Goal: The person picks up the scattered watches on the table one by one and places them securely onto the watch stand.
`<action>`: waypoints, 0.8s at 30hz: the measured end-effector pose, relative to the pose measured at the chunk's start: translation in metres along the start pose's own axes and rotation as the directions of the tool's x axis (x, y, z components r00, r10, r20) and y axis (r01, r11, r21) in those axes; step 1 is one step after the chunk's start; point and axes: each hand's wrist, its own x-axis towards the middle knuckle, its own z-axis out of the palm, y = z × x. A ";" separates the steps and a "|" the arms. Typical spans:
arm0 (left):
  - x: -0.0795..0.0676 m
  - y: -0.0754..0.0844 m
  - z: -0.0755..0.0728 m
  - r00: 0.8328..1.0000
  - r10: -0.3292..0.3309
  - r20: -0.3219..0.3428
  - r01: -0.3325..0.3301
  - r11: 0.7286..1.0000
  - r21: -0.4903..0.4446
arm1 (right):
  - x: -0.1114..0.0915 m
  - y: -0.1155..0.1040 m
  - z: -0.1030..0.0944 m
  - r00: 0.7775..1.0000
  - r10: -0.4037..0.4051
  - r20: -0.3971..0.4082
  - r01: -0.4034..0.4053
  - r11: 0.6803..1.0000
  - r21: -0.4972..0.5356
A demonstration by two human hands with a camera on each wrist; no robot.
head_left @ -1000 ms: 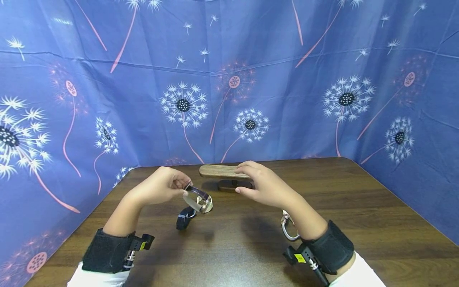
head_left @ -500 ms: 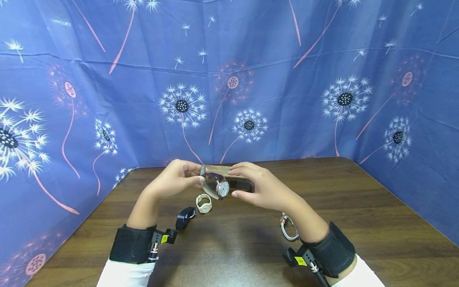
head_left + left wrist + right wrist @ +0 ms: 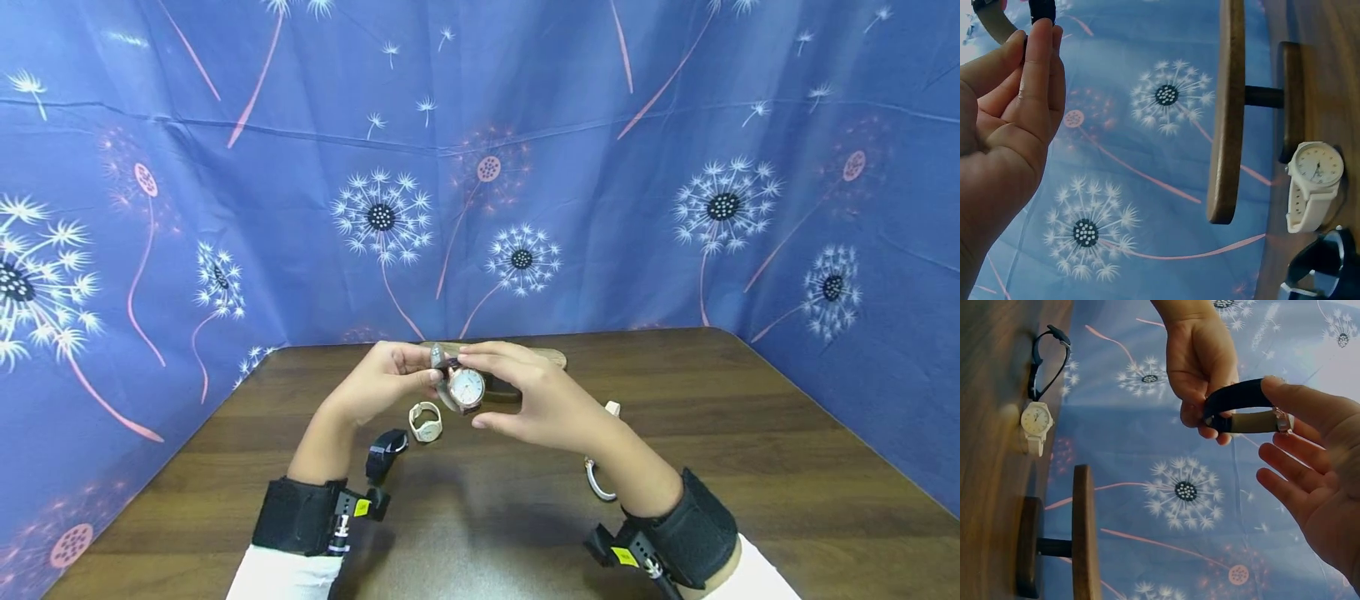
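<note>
A watch with a dark strap, a pale dial and a rose-gold case (image 3: 468, 387) is held above the table (image 3: 720, 408), left of its middle and toward the far edge. The left hand (image 3: 378, 385) pinches the buckle end of the strap, thumb against fingers, its grip narrow. The right hand (image 3: 551, 400) reaches around the case side with its grip wide, fingers spread; one fingertip lies at the strap beside the case. Behind them, near the middle of the table's far edge, is a wooden stand (image 3: 1227, 112), its rounded bar on a short dark post over a dark base. Nearer the left edge, a white watch (image 3: 427, 425) rests on the table, with a black watch (image 3: 383, 456) just beside it. Toward the right edge, the right forearm partly covers a silvery band (image 3: 596, 483). A blue dandelion-print cloth (image 3: 600, 250) hangs behind the table.
</note>
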 end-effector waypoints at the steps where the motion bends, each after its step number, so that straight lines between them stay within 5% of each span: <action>1: 0.002 -0.001 0.002 1.000 -0.001 0.007 0.001 1.000 -0.018 | 0.000 0.000 0.000 1.000 0.000 -0.009 0.000 1.000 -0.005; 11: 0.005 -0.001 0.019 0.999 -0.035 0.026 0.036 0.998 -0.049 | -0.002 0.002 -0.005 0.995 0.022 -0.099 -0.023 1.000 -0.008; 14: 0.004 0.006 0.023 0.999 -0.020 -0.030 0.021 1.000 0.023 | -0.005 0.005 -0.009 0.993 0.033 -0.112 -0.037 0.999 -0.027; 17: 0.002 0.016 0.027 0.992 0.080 -0.094 -0.065 0.985 0.160 | -0.007 0.007 -0.013 0.991 0.037 -0.129 -0.047 0.996 -0.077; 19: 0.000 0.025 0.031 0.972 0.208 -0.110 -0.164 0.934 0.317 | -0.008 0.009 -0.016 0.990 0.034 -0.140 -0.049 0.994 -0.099; 20: -0.001 0.030 0.034 0.955 0.280 -0.102 -0.217 0.888 0.406 | -0.008 0.010 -0.017 0.989 0.031 -0.145 -0.047 0.993 -0.108; 24: -0.002 0.044 0.049 0.865 0.501 -0.032 -0.353 0.653 0.671 | -0.008 0.009 -0.022 0.987 0.013 -0.162 -0.030 0.994 -0.106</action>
